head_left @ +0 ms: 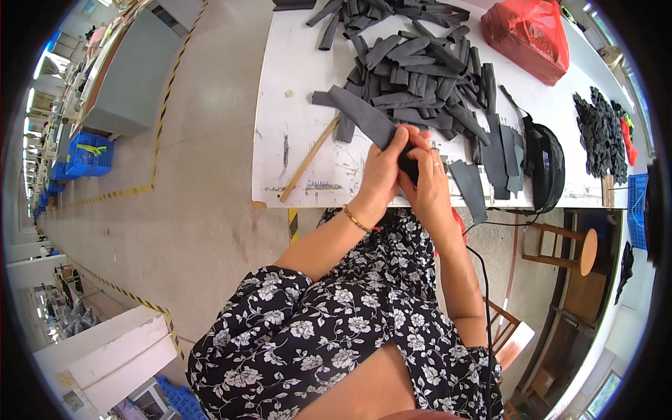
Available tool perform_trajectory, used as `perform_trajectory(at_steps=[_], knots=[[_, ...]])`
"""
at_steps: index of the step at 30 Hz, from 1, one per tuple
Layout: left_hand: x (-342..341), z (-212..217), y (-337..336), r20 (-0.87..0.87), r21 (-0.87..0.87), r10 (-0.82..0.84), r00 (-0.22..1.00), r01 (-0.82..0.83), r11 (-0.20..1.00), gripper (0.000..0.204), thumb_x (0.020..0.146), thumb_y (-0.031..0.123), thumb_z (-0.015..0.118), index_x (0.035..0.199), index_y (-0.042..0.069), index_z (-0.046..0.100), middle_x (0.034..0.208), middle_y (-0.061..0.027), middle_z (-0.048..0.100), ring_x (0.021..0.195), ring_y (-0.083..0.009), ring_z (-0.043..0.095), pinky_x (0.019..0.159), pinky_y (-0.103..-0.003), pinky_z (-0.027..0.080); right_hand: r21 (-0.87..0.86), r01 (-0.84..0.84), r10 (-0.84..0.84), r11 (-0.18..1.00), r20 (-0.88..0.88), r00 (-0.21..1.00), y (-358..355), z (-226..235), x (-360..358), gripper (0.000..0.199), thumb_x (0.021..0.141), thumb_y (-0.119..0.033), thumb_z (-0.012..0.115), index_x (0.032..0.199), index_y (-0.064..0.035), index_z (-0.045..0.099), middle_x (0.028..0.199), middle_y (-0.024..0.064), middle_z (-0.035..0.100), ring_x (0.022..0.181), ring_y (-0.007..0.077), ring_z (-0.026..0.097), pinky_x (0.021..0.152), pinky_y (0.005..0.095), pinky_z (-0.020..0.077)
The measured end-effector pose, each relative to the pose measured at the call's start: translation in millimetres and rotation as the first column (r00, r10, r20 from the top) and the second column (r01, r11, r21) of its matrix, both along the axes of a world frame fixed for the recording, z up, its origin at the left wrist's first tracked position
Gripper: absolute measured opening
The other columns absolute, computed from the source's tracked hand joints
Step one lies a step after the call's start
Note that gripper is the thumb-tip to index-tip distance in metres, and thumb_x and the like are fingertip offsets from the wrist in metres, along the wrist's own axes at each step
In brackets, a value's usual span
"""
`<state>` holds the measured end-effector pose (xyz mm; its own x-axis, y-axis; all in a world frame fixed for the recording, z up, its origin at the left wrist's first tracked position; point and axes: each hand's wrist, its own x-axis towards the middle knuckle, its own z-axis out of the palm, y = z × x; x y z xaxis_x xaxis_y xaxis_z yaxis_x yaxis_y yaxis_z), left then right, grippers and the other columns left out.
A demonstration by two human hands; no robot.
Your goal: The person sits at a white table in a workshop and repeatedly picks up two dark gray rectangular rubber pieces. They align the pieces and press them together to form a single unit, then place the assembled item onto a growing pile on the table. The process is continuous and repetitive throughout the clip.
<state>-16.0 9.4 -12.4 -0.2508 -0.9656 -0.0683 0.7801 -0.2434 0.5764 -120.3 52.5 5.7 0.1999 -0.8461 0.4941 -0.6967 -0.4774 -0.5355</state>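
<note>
Over the front edge of the white table, my left hand (pixel 383 166) and my right hand (pixel 428 175) meet on one dark grey fabric strip (pixel 364 117). Its flat end runs up and to the left from my fingers. The lower end, darker and bunched, sits between both hands. My left thumb lies along the strip, and the fingers of my right hand curl round its lower part. Just beyond lies a big heap of rolled or folded dark fabric pieces (pixel 420 77). Several flat dark strips (pixel 495 157) lie to the right of my hands.
A wooden stick (pixel 308 162) lies left of the heap. To the right are a black pouch (pixel 544 164) with a cord, a red plastic bag (pixel 528 38) and another pile of dark pieces (pixel 600 136). A wooden stool (pixel 586 252) stands below the table at right; blue crates (pixel 89 154) are far left.
</note>
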Motion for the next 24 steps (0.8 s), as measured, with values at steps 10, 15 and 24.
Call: perform_trajectory(at_steps=[10,15,24], knots=[[3.2,-9.9,6.2,-0.067,0.052,-0.061,0.996,0.064,0.997,0.030,0.099,0.028,0.056,0.111,0.001,0.060,0.108,-0.0158,0.069,0.112,-0.0255,0.061,0.098,-0.038,0.048,0.135,-0.002,-0.009,0.991,0.083,0.996,0.3,-7.8,-1.3,0.025,0.081,0.001,0.068,0.101,0.0001,0.052,0.101,0.0194,0.059,0.082,0.0373,0.062,0.068,0.0432,0.0510],[24.1,7.6,-17.8,-0.088,0.019,0.156,0.984,-0.155,0.988,0.031,0.099,0.028,0.056,0.114,0.001,0.058,0.102,-0.0136,0.069,0.096,-0.0247,0.066,0.092,-0.038,0.051,0.085,-0.004,0.003,0.996,0.019,1.000,2.6,-3.9,-8.4,0.023,0.082,-0.001,0.070,0.098,-0.0006,0.055,0.099,0.0186,0.060,0.078,0.0367,0.062,0.066,0.0416,0.0517],[8.6,-1.2,2.8,-0.146,0.071,0.135,0.980,-0.125,0.990,0.029,0.101,0.031,0.052,0.106,0.003,0.058,0.081,-0.0027,0.061,0.086,-0.0222,0.065,0.085,-0.036,0.050,-0.010,-0.050,0.050,0.999,0.012,0.999,-6.6,-7.4,-5.7,0.017,0.080,0.002,0.070,0.092,-0.0002,0.058,0.099,0.0158,0.062,0.084,0.0359,0.065,0.067,0.0410,0.0536]])
